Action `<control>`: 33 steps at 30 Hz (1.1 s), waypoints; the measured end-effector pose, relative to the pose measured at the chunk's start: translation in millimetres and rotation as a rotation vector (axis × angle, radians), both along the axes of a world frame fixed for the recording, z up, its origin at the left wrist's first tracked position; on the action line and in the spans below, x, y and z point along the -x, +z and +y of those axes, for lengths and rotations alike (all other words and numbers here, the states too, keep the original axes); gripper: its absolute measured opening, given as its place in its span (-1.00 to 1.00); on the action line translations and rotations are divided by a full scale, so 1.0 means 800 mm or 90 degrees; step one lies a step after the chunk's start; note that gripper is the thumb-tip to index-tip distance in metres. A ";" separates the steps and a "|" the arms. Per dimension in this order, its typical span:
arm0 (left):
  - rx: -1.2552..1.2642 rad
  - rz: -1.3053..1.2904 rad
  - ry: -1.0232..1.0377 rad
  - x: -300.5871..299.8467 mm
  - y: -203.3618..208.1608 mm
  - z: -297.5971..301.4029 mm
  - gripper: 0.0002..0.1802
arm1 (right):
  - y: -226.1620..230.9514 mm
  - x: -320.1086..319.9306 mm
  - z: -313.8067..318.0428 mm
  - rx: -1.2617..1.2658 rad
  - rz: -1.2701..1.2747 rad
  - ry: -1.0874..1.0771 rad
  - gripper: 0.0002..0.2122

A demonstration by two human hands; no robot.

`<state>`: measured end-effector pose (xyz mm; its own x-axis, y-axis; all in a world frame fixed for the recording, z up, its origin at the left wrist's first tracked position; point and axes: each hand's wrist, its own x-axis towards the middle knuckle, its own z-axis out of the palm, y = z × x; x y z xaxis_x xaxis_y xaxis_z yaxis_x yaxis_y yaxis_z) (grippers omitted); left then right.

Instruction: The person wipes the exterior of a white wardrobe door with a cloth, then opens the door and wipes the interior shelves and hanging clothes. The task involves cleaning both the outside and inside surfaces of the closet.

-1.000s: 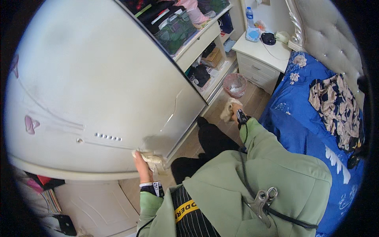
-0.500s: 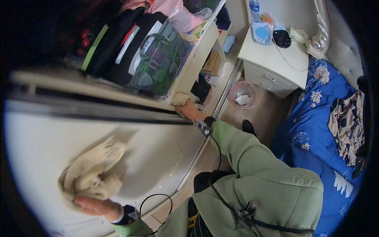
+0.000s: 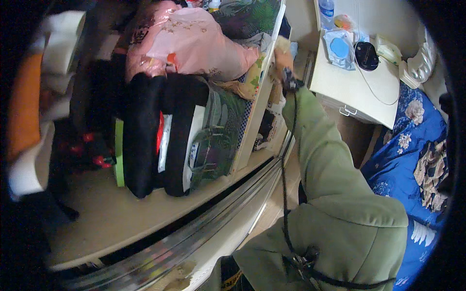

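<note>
My right arm, in a green sleeve, stretches away along the white shelf unit's front edge point(image 3: 257, 123). At its far end my right hand point(image 3: 284, 62) presses a beige cloth point(image 3: 281, 44) against the panel edge; motion blurs the fingers somewhat. My left hand is out of view. At the lower edge, a beige patch point(image 3: 177, 279), perhaps a second cloth, shows against the white door panel point(image 3: 213, 245). Close to the right arm on the shelf are a pink plastic bag point(image 3: 194, 41), a green patterned bag point(image 3: 218, 140) and black folded items point(image 3: 145, 136).
Right of the arm stands a white nightstand point(image 3: 359, 87) with a bottle point(image 3: 326, 13), a wipes pack point(image 3: 340, 48) and a black round object point(image 3: 366, 56). A bed with blue floral bedding point(image 3: 388, 169) lies at the right. Sliding-door rails point(image 3: 194, 228) run along the shelf's front.
My right hand has moved with its cloth farther up along the panel edge. My left hand, earlier on a cloth against the white panel, has left the view. The view has shifted toward the shelves.
</note>
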<state>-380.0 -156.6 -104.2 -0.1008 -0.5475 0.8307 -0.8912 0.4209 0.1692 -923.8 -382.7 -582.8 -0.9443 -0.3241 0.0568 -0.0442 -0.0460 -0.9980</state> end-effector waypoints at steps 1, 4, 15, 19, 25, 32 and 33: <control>-0.020 -0.002 0.003 0.005 -0.001 -0.004 -0.46 | -0.008 0.019 -0.018 -0.023 -0.023 0.014 -0.52; -0.069 -0.001 0.021 0.018 -0.005 -0.016 -0.46 | -0.021 -0.042 -0.017 -0.139 -0.173 -0.057 -0.57; -0.201 -0.016 0.058 0.052 0.002 -0.041 -0.46 | -0.071 -0.207 0.037 -0.420 -0.391 0.105 -0.63; -0.226 -0.012 0.067 0.059 0.000 -0.045 -0.46 | -0.105 -0.025 -0.059 -0.466 -0.378 -0.115 -0.74; -0.252 -0.011 0.068 0.073 0.001 -0.048 -0.46 | -0.017 -0.120 0.022 -0.260 -0.378 0.033 -0.72; -0.275 0.003 0.043 0.079 -0.001 -0.046 -0.46 | 0.069 -0.279 0.136 -0.191 -0.631 0.530 -0.70; -0.279 0.006 0.038 0.079 -0.003 -0.045 -0.46 | 0.075 -0.278 0.146 -0.178 -0.658 0.593 -0.70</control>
<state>-443.0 -192.3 -106.7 -0.0521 -0.8527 0.5198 -0.9091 0.2559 0.3287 -701.4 -265.8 -522.6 0.0411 -0.7266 -0.6858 0.6368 0.5480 -0.5424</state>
